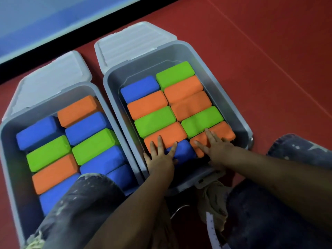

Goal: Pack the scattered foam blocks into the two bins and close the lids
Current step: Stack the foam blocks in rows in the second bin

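Two grey bins stand side by side on the red floor, both with lids hanging open behind them. The left bin point(10, 141) and the right bin point(224, 94) each hold two rows of blue, green and orange foam blocks. My left hand point(159, 155) lies flat with spread fingers on an orange block point(165, 133) and a blue block point(183, 151) at the right bin's near end. My right hand point(213, 146) presses flat on the near-right orange block point(224, 132). The left bin's lid point(50, 81) and the right bin's lid point(136, 42) lie flat on the floor.
My knees in dark spotted trousers point(80, 203) cover the near end of the left bin and the floor at right. A blue wall panel with a black base strip point(53, 49) runs behind the bins. Red floor point(269, 60) stretches to the right.
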`<state>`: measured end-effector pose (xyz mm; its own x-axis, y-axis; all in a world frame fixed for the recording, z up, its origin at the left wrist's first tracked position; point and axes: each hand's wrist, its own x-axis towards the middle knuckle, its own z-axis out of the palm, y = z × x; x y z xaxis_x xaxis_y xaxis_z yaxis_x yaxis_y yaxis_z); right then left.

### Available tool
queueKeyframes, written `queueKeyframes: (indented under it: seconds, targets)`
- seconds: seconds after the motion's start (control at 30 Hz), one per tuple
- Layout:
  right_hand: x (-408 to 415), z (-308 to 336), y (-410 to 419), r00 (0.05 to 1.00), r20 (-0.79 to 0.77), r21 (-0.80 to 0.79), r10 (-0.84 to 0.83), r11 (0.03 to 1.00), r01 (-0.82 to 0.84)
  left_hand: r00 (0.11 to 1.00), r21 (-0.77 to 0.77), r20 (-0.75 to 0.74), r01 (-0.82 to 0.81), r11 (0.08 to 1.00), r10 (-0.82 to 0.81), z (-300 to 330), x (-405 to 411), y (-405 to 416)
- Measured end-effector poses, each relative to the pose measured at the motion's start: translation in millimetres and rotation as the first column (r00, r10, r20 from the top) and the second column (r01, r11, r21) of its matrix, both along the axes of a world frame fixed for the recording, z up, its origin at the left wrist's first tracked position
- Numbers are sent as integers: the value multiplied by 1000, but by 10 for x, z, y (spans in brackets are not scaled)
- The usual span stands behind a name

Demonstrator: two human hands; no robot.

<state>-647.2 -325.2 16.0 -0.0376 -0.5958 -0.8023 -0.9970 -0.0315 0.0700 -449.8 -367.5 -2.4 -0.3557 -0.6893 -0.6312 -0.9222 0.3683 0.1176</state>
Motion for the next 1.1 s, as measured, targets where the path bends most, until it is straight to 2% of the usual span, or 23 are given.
queueKeyframes:
  seconds: [0.13,0.2,0.33,0.47,0.57,0.67,0.77,0.83,0.97,1.1]
  targets:
    - [-50,-11,-135,1000,20,-11,19,1000,-19,1000,-28,-2,12,1000,-12,-38,-38,-32]
    - [-9,-28,-166,1000,-23,0,5,1000,-5,1000,-13,-19,0,1000,0,-32,-52,-39]
    - [114,-36,-288,998,-27,20,-52,998,52,999,76,-23,-47,996,49,21,-94,-107]
    - [111,-96,-335,998,-41,31,-43,999,45,999,197,30,-34,980,29,130,-71,-263]
    - [128,-48,-328,998,-15,40,-62,997,62,995,267,-38,-74,961,87,175,8,-308]
    - [221,143,-283,991,105,5,-85,996,85,960,287,-163,-173,942,226,359,27,-299]
    - [410,402,-245,961,248,-63,-124,988,143,935,214,-217,-235,948,280,762,91,-311]
    - [569,675,-282,930,342,-179,-136,962,207,905,144,-269,-299,943,328,1129,205,-305]
    - [924,1336,-338,847,527,-360,-68,885,295,772,21,-444,-499,866,455,1841,616,-174]
    - [1192,1880,-286,781,624,-442,11,830,341,699,-59,-510,-610,790,501,2413,1141,34]
